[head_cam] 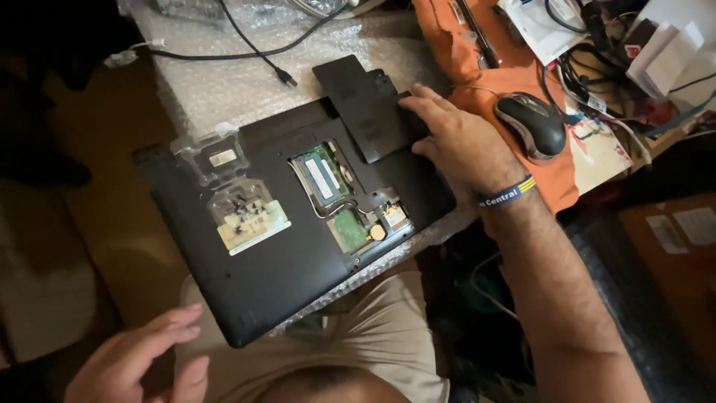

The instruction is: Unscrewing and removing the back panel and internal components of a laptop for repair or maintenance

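A black laptop (261, 261) lies upside down on bubble wrap, its bottom bay uncovered and showing a green memory module (322, 176) and a small green circuit board (347, 228). The black cover panel (358, 101) lies askew over the laptop's far edge. My right hand (459, 142) rests flat on the laptop's right corner, fingertips touching that panel, holding nothing. A blue wristband circles that wrist. My left hand (138, 358) hovers low at the near left, fingers apart, just off the laptop's near corner and holding nothing.
A clear plastic blister pack (235, 194) with a small board lies on the laptop's left part. A black and silver mouse (531, 123) sits on orange cloth (522, 75) at the right. Black cables (253, 48) cross the bubble wrap (224, 89). Papers and wires crowd the far right.
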